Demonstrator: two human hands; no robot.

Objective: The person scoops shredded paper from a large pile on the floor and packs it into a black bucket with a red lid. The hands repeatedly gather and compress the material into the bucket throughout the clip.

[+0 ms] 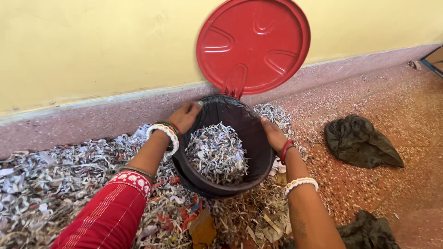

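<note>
A round bin with a black liner (pixel 251 133) stands on the floor, its red lid (pixel 253 44) flipped up against the yellow wall. Shredded paper (pixel 217 152) fills the bin about halfway. My left hand (pixel 184 116) grips the bin's left rim, fingers curled over the liner edge. My right hand (pixel 273 134) holds the right rim. Both wrists wear bangles, and my left arm has a red sleeve.
A wide heap of shredded paper (pixel 55 180) covers the floor left of and in front of the bin. A crumpled dark bag (pixel 357 140) lies on the speckled floor to the right, another dark bag (pixel 369 233) at the bottom right. The wall runs behind.
</note>
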